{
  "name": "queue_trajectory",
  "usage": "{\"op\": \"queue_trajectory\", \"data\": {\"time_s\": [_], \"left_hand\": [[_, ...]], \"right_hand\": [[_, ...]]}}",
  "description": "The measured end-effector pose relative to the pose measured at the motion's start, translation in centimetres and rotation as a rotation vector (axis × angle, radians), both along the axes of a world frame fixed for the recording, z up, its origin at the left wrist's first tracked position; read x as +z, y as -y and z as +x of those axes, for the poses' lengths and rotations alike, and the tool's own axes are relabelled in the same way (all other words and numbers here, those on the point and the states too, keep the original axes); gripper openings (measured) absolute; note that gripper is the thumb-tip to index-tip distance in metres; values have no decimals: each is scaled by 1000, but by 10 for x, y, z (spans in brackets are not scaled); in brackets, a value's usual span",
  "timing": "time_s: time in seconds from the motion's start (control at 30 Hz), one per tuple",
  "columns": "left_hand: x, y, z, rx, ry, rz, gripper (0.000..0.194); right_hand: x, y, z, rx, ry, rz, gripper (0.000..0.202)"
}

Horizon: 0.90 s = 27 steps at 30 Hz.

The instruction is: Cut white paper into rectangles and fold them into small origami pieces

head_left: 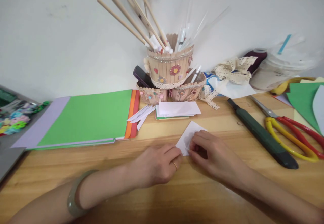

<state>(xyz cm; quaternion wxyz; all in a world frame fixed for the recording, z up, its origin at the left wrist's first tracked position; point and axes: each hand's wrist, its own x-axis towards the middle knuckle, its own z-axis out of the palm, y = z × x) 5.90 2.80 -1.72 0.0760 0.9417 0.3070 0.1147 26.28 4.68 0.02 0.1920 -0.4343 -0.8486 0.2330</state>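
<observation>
A small white piece of paper lies tilted on the wooden table between my hands. My left hand, wearing a ring, has its fingers closed at the paper's lower left corner. On the other side, my right hand pinches the paper's right edge with thumb and fingers, covering part of it. Just beyond the paper sits a stack of white paper pieces, with folded white strips beside it on the left.
Coloured paper sheets lie at the left. Decorated wooden-stick holders with sticks and pens stand against the wall. To the right are a dark green utility knife, scissors, lace and more coloured paper.
</observation>
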Motion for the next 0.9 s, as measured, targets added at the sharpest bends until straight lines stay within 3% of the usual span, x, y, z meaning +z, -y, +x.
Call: {"op": "queue_trajectory", "data": {"time_s": [0.2, 0.43, 0.57, 0.73, 0.8, 0.9], "left_hand": [[-1, 1, 0, -4, -28, 71, 24], [4, 3, 8, 113, -44, -26, 23], [6, 0, 3, 34, -97, 41, 20], [15, -12, -4, -132, -164, 298, 17], [17, -15, -5, -103, -150, 362, 17], [15, -16, -5, -8, -104, 328, 20]], "right_hand": [[-1, 1, 0, 8, 18, 3, 13], [-1, -1, 5, 17, -9, -2, 9], [-2, -10, 18, 164, -44, 7, 16], [3, -8, 20, 360, 61, 204, 19], [8, 0, 15, 387, 93, 189, 20], [12, 10, 9, 411, 104, 96, 25]]}}
